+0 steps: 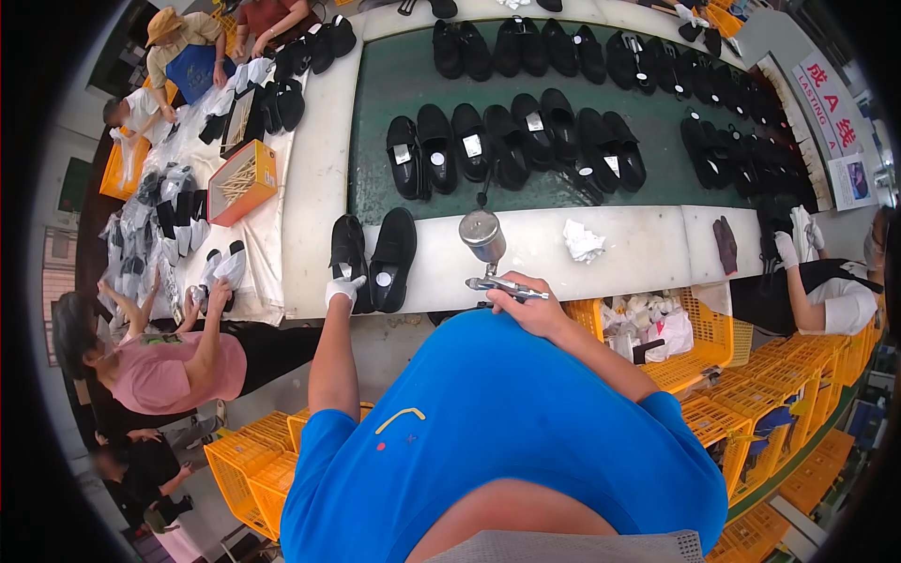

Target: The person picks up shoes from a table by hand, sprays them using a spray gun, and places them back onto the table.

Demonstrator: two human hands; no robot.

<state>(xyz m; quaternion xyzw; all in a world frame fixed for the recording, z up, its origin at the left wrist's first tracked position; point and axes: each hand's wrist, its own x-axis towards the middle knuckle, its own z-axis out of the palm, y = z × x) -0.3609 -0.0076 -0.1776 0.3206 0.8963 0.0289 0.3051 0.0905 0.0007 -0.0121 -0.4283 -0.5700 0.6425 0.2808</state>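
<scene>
My left hand [344, 289], in a white glove, is closed on the heel end of a black shoe [348, 246] at the white table edge [422, 298]. Right beside it stands a second black shoe [392, 258]. Bare and without a glove, my right hand [527, 302] grips a metal spray gun [507, 285] with a silver cup [481, 235] on top. A crumpled white cloth [584, 241] lies to the right of the cup. Pairs of black shoes [436, 150] stand in rows on the green surface [375, 94] beyond.
Yellow crates [704, 328] stand below the table at right, others [239, 469] at lower left. A box of sticks [242, 183] sits at left. Co-workers stand at left, one in a pink shirt [164, 375]; another [835, 300] works at right. A dark glove [725, 246] lies on the table.
</scene>
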